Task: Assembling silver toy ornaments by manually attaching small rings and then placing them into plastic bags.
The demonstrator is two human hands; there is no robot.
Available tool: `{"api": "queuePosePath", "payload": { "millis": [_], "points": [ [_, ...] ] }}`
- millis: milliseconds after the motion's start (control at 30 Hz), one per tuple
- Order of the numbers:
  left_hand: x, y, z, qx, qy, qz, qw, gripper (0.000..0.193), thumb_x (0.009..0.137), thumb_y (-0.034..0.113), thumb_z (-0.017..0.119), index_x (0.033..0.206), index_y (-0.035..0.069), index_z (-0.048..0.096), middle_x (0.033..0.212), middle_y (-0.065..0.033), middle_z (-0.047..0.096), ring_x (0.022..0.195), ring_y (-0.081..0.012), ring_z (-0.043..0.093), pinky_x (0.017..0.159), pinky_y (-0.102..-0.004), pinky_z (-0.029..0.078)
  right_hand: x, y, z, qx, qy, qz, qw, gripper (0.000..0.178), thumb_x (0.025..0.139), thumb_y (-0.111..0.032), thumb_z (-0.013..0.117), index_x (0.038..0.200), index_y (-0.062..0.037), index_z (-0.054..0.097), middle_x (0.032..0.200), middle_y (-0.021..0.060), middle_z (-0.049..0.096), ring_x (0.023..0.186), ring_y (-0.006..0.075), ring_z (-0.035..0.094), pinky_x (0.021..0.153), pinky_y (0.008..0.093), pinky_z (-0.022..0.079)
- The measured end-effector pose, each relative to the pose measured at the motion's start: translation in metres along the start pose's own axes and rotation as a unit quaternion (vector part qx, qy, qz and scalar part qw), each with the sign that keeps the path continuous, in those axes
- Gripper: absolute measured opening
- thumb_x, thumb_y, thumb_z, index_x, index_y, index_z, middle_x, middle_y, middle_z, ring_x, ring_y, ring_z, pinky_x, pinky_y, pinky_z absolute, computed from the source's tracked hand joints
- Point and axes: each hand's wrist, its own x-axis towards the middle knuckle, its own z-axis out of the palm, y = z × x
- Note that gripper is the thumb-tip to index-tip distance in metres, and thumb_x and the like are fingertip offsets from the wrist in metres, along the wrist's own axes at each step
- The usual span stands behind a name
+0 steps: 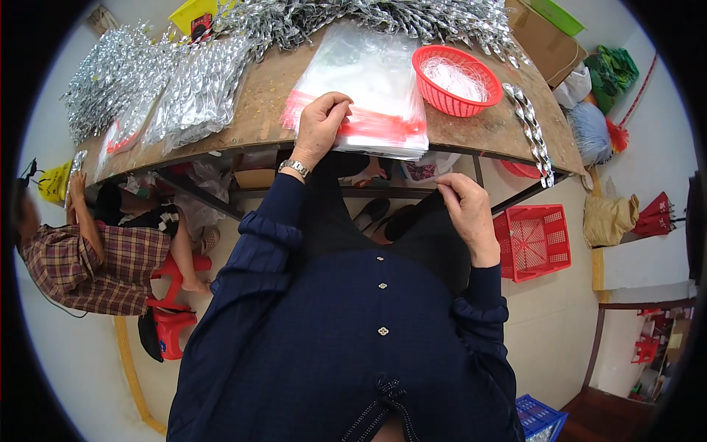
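Note:
My left hand (322, 129), a metal watch on its wrist, is over the near left corner of a stack of clear plastic bags (361, 66) with red edge strips. Its fingers are curled in a pinch, and anything between them is too small to make out. My right hand (469, 212) hovers in front of the table edge, lower and to the right. Thumb and forefinger meet there, and what they hold, if anything, does not show. Beyond the stack's right side stands a red plastic basket (423, 77) of fine white threads (458, 78).
Silver twisted foil strands (339, 20) pile along the table's (261, 99) back and left; another foil strand (532, 136) hangs over its right edge. A red crate (532, 243) stands on the floor at right. At left, a person in a checked shirt (103, 258) sits working.

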Motion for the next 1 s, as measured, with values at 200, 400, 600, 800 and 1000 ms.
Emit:
{"api": "queuePosePath", "payload": {
  "millis": [200,400,600,800,1000],
  "points": [
    [0.001,-0.002,-0.003,-0.007,-0.001,0.014,1.000,0.014,0.093,0.009,0.054,0.098,0.002,0.065,0.080,0.0002,0.063,0.071,-0.0050,0.056,0.063,-0.0185,0.044,0.004,-0.001,-0.003,-0.003,-0.006,-0.003,1.000,0.010,0.085,-0.003,0.060,0.093,0.0027,0.062,0.086,0.0150,0.064,0.080,0.0293,0.064,0.071,0.0325,0.049],
    [0.000,0.000,-0.002,-0.012,-0.001,-0.014,1.000,0.014,0.093,0.009,0.054,0.099,0.001,0.064,0.081,-0.0001,0.064,0.072,-0.0052,0.057,0.064,-0.0184,0.044,0.007,0.001,0.002,-0.005,-0.017,-0.005,1.000,0.010,0.085,-0.003,0.060,0.093,0.0022,0.063,0.086,0.0147,0.064,0.080,0.0296,0.064,0.071,0.0326,0.049],
    [0.000,-0.002,-0.002,-0.003,-0.001,0.003,1.000,0.015,0.093,0.009,0.054,0.100,0.001,0.064,0.082,-0.0008,0.064,0.072,-0.0056,0.057,0.065,-0.0186,0.045,0.004,0.001,0.010,-0.003,-0.043,-0.010,0.999,0.010,0.084,-0.004,0.061,0.093,0.0013,0.063,0.086,0.0148,0.064,0.082,0.0306,0.064,0.073,0.0336,0.049],
    [0.000,-0.001,0.002,-0.007,0.017,0.012,1.000,0.014,0.091,0.008,0.056,0.096,0.000,0.065,0.077,-0.0012,0.064,0.067,-0.0054,0.056,0.061,-0.0191,0.045,-0.002,0.008,0.012,-0.007,-0.030,-0.007,1.000,0.008,0.083,-0.005,0.062,0.089,-0.0014,0.063,0.087,0.0137,0.065,0.082,0.0326,0.064,0.071,0.0357,0.051],
    [-0.001,0.001,0.001,-0.008,0.014,0.010,1.000,0.014,0.091,0.008,0.056,0.096,0.000,0.065,0.077,-0.0012,0.064,0.067,-0.0057,0.056,0.060,-0.0190,0.045,-0.007,0.011,0.015,-0.004,-0.038,-0.002,0.999,0.007,0.083,-0.005,0.062,0.089,-0.0013,0.063,0.086,0.0137,0.065,0.081,0.0328,0.063,0.070,0.0359,0.051]
  ]
}}
